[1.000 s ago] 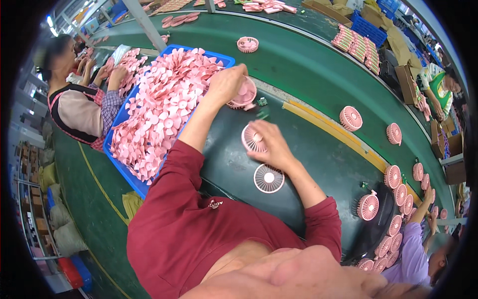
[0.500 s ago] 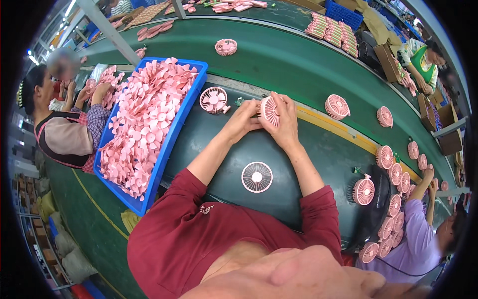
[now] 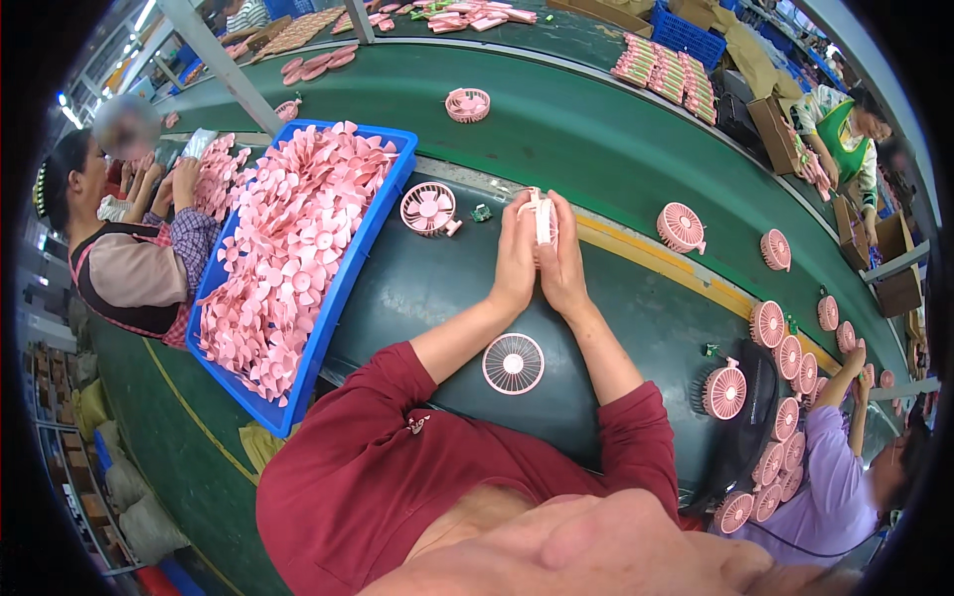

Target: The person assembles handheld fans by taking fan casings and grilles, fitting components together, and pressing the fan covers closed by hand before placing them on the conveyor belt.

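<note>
Right of the blue crate, well clear of its wall, both hands up over the dark green worktop, pressed around one pink fan casing turned edge-on. Left hand on the casing's crate-facing side, fingers together and lightly curved, nearly closed on it; right hand mirrors that grip on the side away from the crate. Palms face each other, casing between; much of it hidden by the fingers. Just right of the crate's far corner: an open pink fan housing, blades showing, then a small green circuit board beside it. Right of the crate's near half, round grille lying flat, apart from both hands. Crate itself heaped with pink fan blades. Beyond the crate, green conveyor belt with scattered pink fan parts. Far right of the crate, a single pink fan, then a cluster of fans near a co-worker's purple sleeve. Left of crate, another co-worker's checked sleeve.
</note>
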### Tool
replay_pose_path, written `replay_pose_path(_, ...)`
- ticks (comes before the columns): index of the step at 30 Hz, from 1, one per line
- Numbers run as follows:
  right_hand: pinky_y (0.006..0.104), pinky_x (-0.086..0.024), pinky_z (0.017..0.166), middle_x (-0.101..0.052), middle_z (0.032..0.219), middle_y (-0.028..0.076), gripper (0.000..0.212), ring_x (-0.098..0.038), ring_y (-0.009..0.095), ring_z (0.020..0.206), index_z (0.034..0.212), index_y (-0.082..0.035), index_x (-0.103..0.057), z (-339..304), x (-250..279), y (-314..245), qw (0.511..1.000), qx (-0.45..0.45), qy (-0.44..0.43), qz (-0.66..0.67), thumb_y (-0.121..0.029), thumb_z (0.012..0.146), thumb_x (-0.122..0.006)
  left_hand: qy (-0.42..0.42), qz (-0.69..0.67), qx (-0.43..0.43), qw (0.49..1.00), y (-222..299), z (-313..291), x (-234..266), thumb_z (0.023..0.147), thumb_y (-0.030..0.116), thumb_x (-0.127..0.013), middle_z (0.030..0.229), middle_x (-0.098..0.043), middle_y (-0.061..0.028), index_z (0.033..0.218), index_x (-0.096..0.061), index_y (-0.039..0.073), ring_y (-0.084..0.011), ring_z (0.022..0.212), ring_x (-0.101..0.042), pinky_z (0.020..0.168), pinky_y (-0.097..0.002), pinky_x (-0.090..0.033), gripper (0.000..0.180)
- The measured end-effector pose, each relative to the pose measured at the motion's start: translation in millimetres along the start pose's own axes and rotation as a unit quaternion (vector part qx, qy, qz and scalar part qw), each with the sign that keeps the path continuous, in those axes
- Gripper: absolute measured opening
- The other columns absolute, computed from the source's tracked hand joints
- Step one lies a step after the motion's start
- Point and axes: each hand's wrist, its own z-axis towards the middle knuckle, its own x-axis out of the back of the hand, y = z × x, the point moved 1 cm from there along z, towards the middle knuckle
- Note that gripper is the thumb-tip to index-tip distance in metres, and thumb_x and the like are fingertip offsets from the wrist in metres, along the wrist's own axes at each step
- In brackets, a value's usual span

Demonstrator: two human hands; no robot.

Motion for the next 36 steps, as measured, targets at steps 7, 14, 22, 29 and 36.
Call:
replay_pose_path(7, 0.0326, -0.040, 0.104, -0.048, 0.136, 0.009, 0.063, -0.050, 0.018, 0.123, 0.145, -0.007, -0.037, 2, -1, -8, 0.834, -0.299, 0.008, 0.463, -0.055, 0.103, -0.031, -0.017, 0.427, -0.330, 0.842, 5, 0, -2, 0.090, 0.025, -0.059, 0.131, -0.046, -0.0221, 0.138, -0.041, -0.001, -0.0382, 0.119, -0.043, 0.107, -0.0458, -0.031, 0.058)
replay_pose_path(14, 0.0385, -0.038, 0.107, -0.043, 0.140, 0.022, 0.059, -0.047, 0.031, 0.129, 0.146, -0.001, -0.027, 6, 5, -8, 0.996, -0.093, 0.013, 0.013, -0.037, 0.101, -0.043, -0.063, 0.138, -0.127, 0.980, -1, 12, -4, 0.101, 0.013, -0.045, 0.141, -0.045, -0.0131, 0.143, -0.036, -0.001, -0.0207, 0.130, -0.043, 0.109, -0.0336, -0.034, 0.045)
replay_pose_path(22, 0.0342, -0.036, 0.108, -0.045, 0.141, 0.015, 0.076, -0.045, 0.023, 0.130, 0.150, -0.002, -0.023, 1, 2, -2, 0.981, -0.100, -0.021, 0.167, -0.059, 0.100, -0.035, -0.029, 0.314, -0.245, 0.917, 10, 6, -9, 0.097, 0.025, -0.051, 0.132, -0.048, -0.0177, 0.138, -0.042, -0.002, -0.0291, 0.120, -0.048, 0.105, -0.0394, -0.037, 0.050)
replay_pose_path(29, 0.0327, -0.045, 0.101, -0.052, 0.133, 0.006, 0.064, -0.052, 0.015, 0.121, 0.142, -0.012, -0.039, 5, 10, -17, 0.845, -0.301, -0.032, 0.441, -0.059, 0.102, -0.024, -0.110, 0.431, -0.341, 0.828, 11, 10, -6, 0.090, 0.022, -0.058, 0.127, -0.052, -0.0200, 0.135, -0.046, 0.000, -0.0358, 0.118, -0.047, 0.104, -0.0450, -0.035, 0.052)
replay_pose_path(36, 0.0390, -0.027, 0.114, -0.031, 0.151, 0.020, 0.078, -0.034, 0.032, 0.140, 0.154, -0.005, -0.015, 5, 8, -5, 0.995, -0.078, -0.019, 0.065, -0.055, 0.100, -0.040, -0.035, 0.102, -0.028, 0.994, 0, 23, -1, 0.104, 0.023, -0.042, 0.134, -0.049, -0.0122, 0.139, -0.042, 0.002, -0.0196, 0.120, -0.052, 0.100, -0.0330, -0.043, 0.040)
